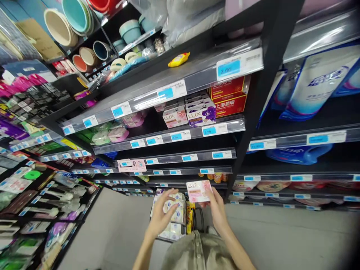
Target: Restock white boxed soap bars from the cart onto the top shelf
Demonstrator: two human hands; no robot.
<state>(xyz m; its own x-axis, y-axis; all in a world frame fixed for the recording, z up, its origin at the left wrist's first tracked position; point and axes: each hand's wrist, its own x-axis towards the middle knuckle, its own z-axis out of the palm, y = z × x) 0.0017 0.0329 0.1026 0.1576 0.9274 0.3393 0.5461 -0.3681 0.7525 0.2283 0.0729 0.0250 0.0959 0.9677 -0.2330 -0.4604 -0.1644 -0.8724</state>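
In my right hand (216,206) is a pink and white LUX soap box (199,191), gripped at its right side with the printed front facing up. My left hand (162,215) is held to the left of that box, fingers apart and holding nothing. Below the left hand stands a cart or basket stacked with white and yellow packs (177,213). On the shelf ahead sit pink LUX boxes (174,116), and beside them purple and white LUX boxes (201,112).
Red soap boxes (229,102) stand right of the LUX boxes. A yellow packet (179,60) lies on the shelf above. Blue detergent pouches (320,82) are to the right, past a black post (271,56). Flower pots (131,32) are at upper left. Grey floor (120,225) lies below.
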